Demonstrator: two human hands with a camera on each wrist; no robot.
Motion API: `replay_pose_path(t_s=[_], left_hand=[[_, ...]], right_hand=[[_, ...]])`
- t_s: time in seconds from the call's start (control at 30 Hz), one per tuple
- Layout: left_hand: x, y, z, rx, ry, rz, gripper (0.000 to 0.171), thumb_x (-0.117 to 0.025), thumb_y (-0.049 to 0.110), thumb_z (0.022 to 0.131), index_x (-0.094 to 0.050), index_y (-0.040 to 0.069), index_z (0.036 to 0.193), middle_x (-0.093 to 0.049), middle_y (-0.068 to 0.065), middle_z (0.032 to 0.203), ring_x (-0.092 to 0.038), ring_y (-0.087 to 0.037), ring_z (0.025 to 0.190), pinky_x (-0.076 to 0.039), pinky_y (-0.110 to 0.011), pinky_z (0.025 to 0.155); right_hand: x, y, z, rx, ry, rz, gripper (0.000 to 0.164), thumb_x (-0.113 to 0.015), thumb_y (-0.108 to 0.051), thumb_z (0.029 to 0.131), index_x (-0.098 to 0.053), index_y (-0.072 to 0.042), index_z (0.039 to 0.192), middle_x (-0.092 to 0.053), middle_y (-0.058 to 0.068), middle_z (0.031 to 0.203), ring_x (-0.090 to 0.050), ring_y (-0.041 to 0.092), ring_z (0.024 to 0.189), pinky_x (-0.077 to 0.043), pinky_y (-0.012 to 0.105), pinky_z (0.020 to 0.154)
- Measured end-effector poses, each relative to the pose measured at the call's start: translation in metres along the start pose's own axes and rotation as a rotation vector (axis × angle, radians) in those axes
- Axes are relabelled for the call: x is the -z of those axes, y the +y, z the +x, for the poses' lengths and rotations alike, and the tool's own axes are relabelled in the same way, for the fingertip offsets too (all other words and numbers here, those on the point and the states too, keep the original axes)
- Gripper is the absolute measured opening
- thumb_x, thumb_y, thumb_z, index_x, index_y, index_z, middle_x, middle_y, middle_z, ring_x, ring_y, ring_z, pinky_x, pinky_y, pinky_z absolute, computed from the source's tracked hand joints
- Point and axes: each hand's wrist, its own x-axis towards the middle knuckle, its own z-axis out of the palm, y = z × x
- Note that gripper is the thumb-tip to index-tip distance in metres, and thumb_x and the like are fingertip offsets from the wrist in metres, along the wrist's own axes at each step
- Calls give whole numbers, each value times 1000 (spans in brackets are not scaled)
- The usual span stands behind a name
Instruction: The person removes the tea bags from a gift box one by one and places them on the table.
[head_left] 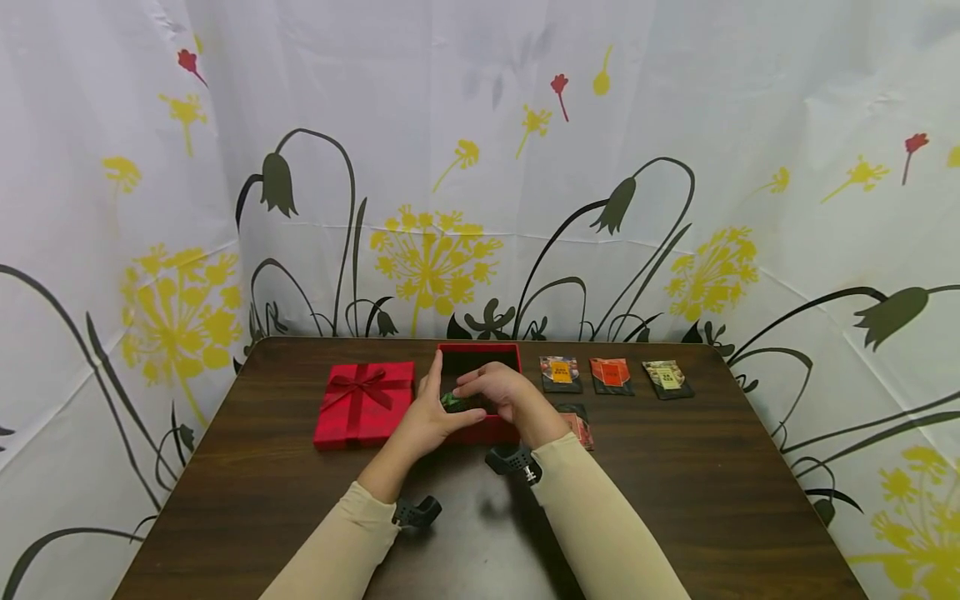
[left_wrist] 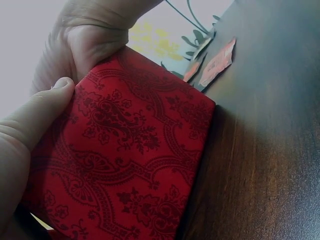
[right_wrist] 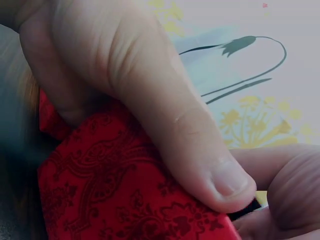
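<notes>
An open red box (head_left: 491,432) with a dark interior stands between the hands; its sides carry a dark paisley pattern (left_wrist: 115,125). My left hand (head_left: 427,414) is at the box's left front corner, fingers straight and upright, its thumb (left_wrist: 47,107) on the front rim. My right hand (head_left: 513,400) reaches over the front rim from the right with curled fingers. Its fingertips hold a small packet with green on it (head_left: 452,403), low over the box opening. Most of that packet is hidden by the hands. My right thumb (right_wrist: 220,180) lies across the rim.
Left of the box lies its red lid (head_left: 352,425) with a ribbon bow. To the right are an orange-labelled packet (head_left: 560,375), a red packet (head_left: 611,377) and a yellow-green one (head_left: 667,379); another red packet (head_left: 579,425) lies nearer, partly behind the right wrist. A floral curtain hangs behind the table.
</notes>
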Motion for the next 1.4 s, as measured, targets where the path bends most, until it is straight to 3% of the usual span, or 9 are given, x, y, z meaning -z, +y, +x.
replay_pose_path(t_s=[0.13, 0.3, 0.47, 0.63, 0.73, 0.97, 1.17, 1.4], left_hand=[[0, 0, 0, -9, 0, -9, 138, -92, 54, 85, 10, 34, 176, -9, -21, 181, -23, -51, 164, -29, -75, 126], [0, 2, 1, -14, 6, -19, 137, -92, 50, 86, 9, 32, 176, -12, -22, 179, -26, -49, 163, -31, -72, 127], [0, 1, 0, -14, 13, -15, 137, -92, 53, 85, 7, 29, 177, -15, -22, 177, -30, -49, 160, -33, -71, 126], [-1, 1, 0, -20, 11, -18, 139, -92, 56, 83, 8, 32, 176, -17, -22, 177, -33, -48, 158, -35, -70, 125], [-1, 1, 0, -15, 8, -28, 140, -93, 56, 82, 8, 33, 176, -19, -21, 176, -41, -48, 152, -39, -68, 123], [-2, 0, 0, -26, 13, -52, 138, -94, 47, 85, 7, 30, 177, -21, -21, 174, -43, -46, 149, -39, -65, 123], [-2, 1, 0, -6, 12, -20, 134, -91, 48, 87, 7, 30, 177, -22, -23, 174, -52, -45, 142, -42, -67, 119], [0, 1, -1, 3, 15, -4, 134, -91, 51, 87, 7, 32, 177, -18, -22, 177, -43, -50, 153, -37, -72, 123]], right_hand=[[0, 1, 3, 28, 28, 64, 52, -77, 4, 93, -58, 9, 141, -65, 13, 124, -62, 21, 105, -60, 24, 75], [-1, 1, 4, 82, 50, 113, 33, -75, 12, 90, -67, 6, 121, -70, 3, 97, -66, 15, 88, -61, 23, 74], [-3, 2, 3, 125, 76, 132, 29, -76, 7, 92, -71, 6, 121, -72, 2, 97, -68, 15, 87, -62, 23, 75], [-1, 4, 1, 150, 98, 186, 38, -74, -8, 102, -66, -4, 138, -73, 5, 104, -70, 14, 74, -55, 20, 55], [1, 5, -1, 167, 97, 205, 39, -73, -15, 105, -63, -11, 143, -72, 6, 105, -65, 14, 62, -48, 19, 48], [2, 10, -2, 269, 112, 229, 46, -76, -12, 104, -59, -11, 146, -73, 6, 112, -70, 15, 72, -57, 23, 62], [2, 12, -8, 339, 163, 239, 38, -77, -15, 104, -65, -8, 140, -77, 4, 109, -73, 13, 76, -61, 24, 67], [1, 15, -11, 390, 178, 216, 36, -79, -19, 102, -70, -9, 136, -76, 0, 100, -70, 14, 74, -59, 28, 70]])
